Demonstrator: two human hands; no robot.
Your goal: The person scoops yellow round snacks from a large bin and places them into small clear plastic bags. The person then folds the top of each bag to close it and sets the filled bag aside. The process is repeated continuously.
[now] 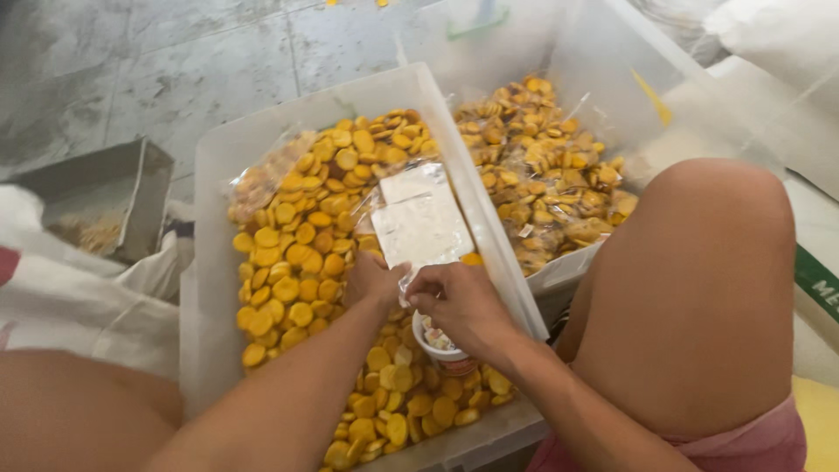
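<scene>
both hands on a clear bag over the cracker bin

left hand (371, 278) and right hand (456, 301) fingers pinch the clear bag (421, 223) above yellow crackers (288, 271), small cup (441, 345) underneath

Both hands — left (371, 278), right (459, 301) — on a clear bag (421, 223) above a bin (210, 288) of yellow biscuits (288, 271).

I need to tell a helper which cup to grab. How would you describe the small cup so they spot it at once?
Find the near clear plastic bin heaped with round yellow biscuits. At its right side, under the right hand, a small white cup stands among them. It is the only cup there; a clear bag lies just beyond.
</scene>
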